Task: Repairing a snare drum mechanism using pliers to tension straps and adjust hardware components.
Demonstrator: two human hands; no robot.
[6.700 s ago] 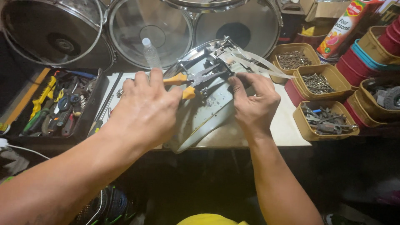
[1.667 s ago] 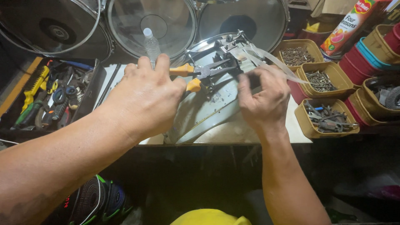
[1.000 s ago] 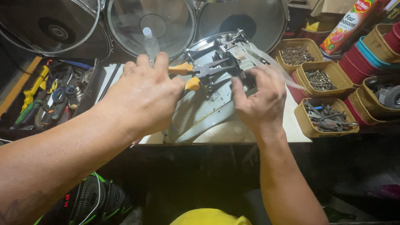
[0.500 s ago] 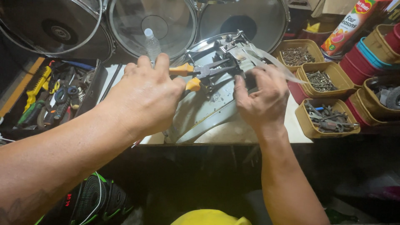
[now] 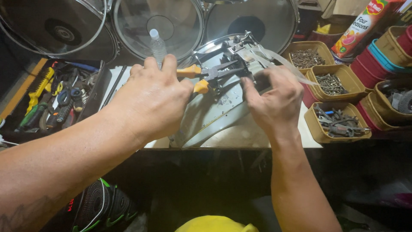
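The right hand [image 5: 272,101] is shifting a touch higher on the grey metal assembly [image 5: 216,109], its fingers now curled just under the clear plastic strip [image 5: 283,64], where seconds ago it lay flatter and further out toward the trays of screws. The left hand [image 5: 152,101] has slid up from the assembly's lower edge and clamps the orange-handled pliers [image 5: 206,77], whose jaws now bite closer to the black fittings beside the right hand.

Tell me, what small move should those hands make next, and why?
Probably squeeze the pliers gently. The left hand holds their orange handles, their tips sit at the dark fitting atop the curved metal piece, and the right hand steadies it.
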